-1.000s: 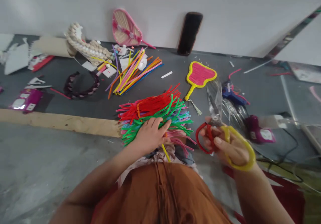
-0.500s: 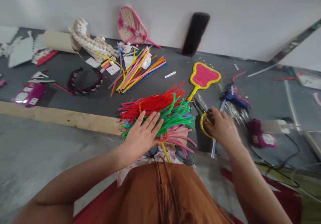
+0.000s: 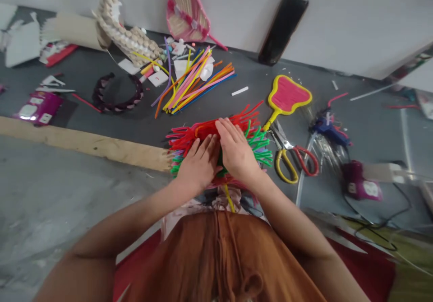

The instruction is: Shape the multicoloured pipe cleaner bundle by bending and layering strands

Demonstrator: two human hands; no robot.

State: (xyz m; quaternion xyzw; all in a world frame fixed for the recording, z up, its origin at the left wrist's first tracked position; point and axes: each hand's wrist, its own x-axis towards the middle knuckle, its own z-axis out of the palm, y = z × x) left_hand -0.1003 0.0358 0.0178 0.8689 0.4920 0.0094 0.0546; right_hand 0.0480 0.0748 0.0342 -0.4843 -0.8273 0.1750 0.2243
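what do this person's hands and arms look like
The left hand and right hand are bare, with no gloves, rings or bracelets visible. No sleeve shows on either forearm. The brown garment has cords down its front.

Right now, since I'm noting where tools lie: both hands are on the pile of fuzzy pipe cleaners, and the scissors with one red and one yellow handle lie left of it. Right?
Not quite: the scissors lie to the right of the pile of fuzzy pipe cleaners, as the head view shows. The left hand and right hand are indeed on it.
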